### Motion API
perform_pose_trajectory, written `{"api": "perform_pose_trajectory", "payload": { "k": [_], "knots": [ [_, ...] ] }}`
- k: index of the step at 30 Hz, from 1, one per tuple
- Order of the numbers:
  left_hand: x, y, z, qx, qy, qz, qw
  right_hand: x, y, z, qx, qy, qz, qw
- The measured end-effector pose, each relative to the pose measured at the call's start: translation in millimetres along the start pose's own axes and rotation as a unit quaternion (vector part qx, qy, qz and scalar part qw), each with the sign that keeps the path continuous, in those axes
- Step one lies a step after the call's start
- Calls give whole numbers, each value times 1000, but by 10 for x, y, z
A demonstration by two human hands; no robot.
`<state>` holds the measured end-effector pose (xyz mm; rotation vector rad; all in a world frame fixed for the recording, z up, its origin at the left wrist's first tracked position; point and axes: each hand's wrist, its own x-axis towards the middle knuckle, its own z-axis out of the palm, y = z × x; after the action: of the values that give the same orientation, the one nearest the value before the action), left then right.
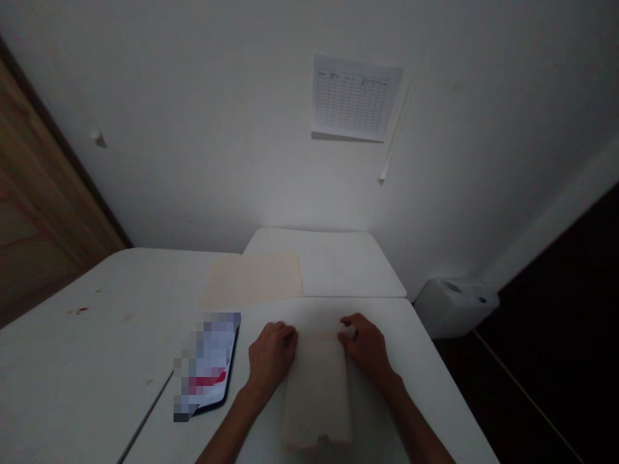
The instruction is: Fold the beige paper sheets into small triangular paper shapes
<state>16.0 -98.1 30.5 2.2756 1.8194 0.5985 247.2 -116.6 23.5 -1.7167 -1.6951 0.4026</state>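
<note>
A long, pale beige rectangle (316,393), which looks like folded cloth or paper, lies flat on the white table in front of me. At its far left corner, my left hand (273,354) is closed, with thumb and fingers pinched at the edge. My right hand (370,348) is at the far right corner, its thumb and index finger curled around the edge. The exact fingertip contact is hard to see in the dim light. A flat, light beige sheet (251,280) lies farther back on the left.
A phone (213,364), partly pixelated, lies left of my left hand. The white tabletop (116,335) has small red stains and a seam. Behind it is a white board-like surface (353,264) against the wall. A white plastic container (452,309) stands low at right; a printed sheet (355,96) hangs above.
</note>
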Motion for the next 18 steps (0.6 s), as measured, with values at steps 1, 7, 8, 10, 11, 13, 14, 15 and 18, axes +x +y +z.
{"api": "perform_pose_trajectory", "payload": {
  "k": [1,7,8,10,11,13,14,15,18],
  "knots": [
    [0,-3,3,-1,-2,-1,1000,0,14,6,6,-7,-23,1000],
    [2,-12,13,-11,-13,-17,1000,-3,154,32,32,-59,-71,995],
    [1,-13,17,-14,-13,-16,1000,-5,177,31,32,-61,-73,995],
    [-3,-15,25,-19,-7,-16,1000,-10,216,22,34,-65,-80,994],
    [-5,-16,29,-21,-5,-16,1000,-13,231,13,35,-69,-84,994],
    [-8,-19,35,-23,-3,-14,1000,-20,254,-14,28,-77,-96,992],
    [-8,-20,37,-23,-2,-12,1000,-24,263,-30,21,-83,-105,991],
    [-8,-22,39,-24,-2,-10,1000,-28,271,-48,13,-90,-115,989],
    [-4,-24,40,-28,-1,-13,1000,-41,283,-105,-21,-112,-135,984]
  ]
}}
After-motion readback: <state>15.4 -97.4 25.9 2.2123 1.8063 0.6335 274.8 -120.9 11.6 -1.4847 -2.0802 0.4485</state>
